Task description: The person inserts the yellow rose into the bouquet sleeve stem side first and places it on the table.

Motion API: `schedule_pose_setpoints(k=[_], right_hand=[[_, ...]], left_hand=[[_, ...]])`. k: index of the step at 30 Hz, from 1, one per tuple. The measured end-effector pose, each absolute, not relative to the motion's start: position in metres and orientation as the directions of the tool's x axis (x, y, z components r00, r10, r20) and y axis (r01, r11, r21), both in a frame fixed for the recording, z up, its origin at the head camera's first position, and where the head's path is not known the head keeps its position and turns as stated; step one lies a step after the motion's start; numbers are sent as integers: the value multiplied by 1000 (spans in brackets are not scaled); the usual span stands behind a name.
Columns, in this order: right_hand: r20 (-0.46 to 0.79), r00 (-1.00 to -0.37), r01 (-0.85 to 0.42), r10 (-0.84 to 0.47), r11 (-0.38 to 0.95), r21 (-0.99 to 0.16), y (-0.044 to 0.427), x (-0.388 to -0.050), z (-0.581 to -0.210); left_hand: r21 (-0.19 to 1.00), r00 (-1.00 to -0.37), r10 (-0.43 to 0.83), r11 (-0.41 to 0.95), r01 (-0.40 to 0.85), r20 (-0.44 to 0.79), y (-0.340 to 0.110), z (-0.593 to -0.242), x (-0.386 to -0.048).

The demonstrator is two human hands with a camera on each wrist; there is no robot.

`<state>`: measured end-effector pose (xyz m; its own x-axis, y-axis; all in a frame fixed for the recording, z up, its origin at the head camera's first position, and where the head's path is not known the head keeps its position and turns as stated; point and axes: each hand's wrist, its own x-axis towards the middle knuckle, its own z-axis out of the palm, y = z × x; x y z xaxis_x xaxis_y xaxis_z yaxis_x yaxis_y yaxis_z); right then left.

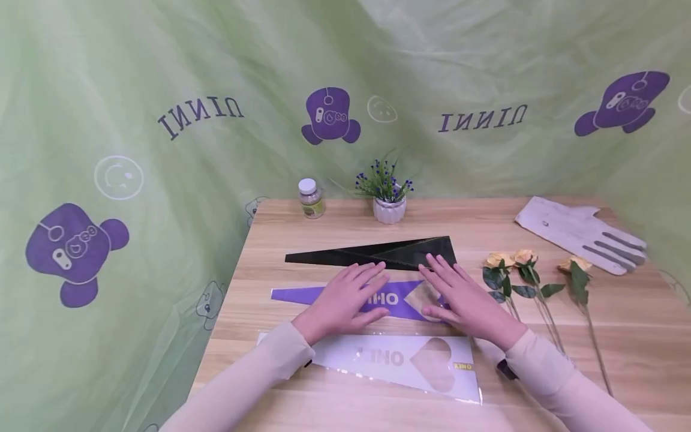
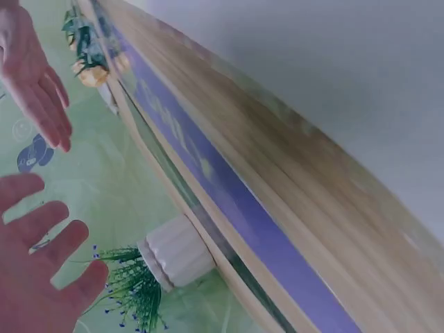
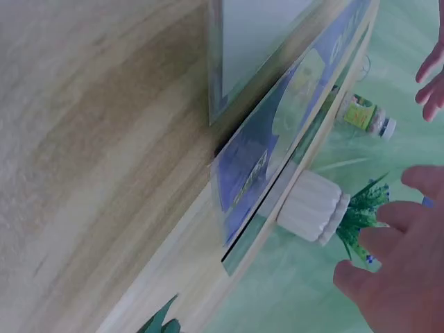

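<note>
Three tapered flower sleeves lie in rows on the table: a black sleeve [image 1: 372, 253] at the back, a purple sleeve [image 1: 302, 294] in the middle, and a white sleeve [image 1: 388, 360] in front. The purple and white ones have a heart-shaped window. My left hand [image 1: 345, 297] and right hand [image 1: 459, 297] are held over the purple sleeve, fingers extended and a little spread, holding nothing. Both wrist views show the left hand [image 2: 41, 257] and right hand [image 3: 395, 257] raised off the table. The hands cover parts of the purple sleeve.
Several things stand around: a white-capped jar [image 1: 311, 201] and a potted plant [image 1: 389, 210] at the back, a grey glove [image 1: 572, 231] at back right. Cream artificial roses [image 1: 525, 258] with long stems lie on the right. A green printed curtain [image 1: 270, 60] hangs behind the table [image 1: 459, 216].
</note>
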<state>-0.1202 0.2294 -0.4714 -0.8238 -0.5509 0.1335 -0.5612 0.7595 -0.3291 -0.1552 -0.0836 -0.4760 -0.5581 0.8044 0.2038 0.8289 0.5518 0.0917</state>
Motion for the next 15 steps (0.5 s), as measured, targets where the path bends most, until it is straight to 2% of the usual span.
schedule_pose_setpoints(k=[4,7,11,15], right_hand=[[220,-845,-535,-488,760,-369,234,-127,-471],[273,-846,-532,-457,752,-389,235,-140,-469],[278,-873,-486,-401,767,-419,238,-158,-465],[233,-915,-399,-328,814,-421,250,-172,-462]], left_hand=[[189,-551,755,519,833,354,-72,-475,-164],[198,-564,717,534,822,410,-65,-472,-175],[176,-590,701,573,800,400,-50,-468,-196],[169,-615,720,596,785,320,-25,-466,-218]])
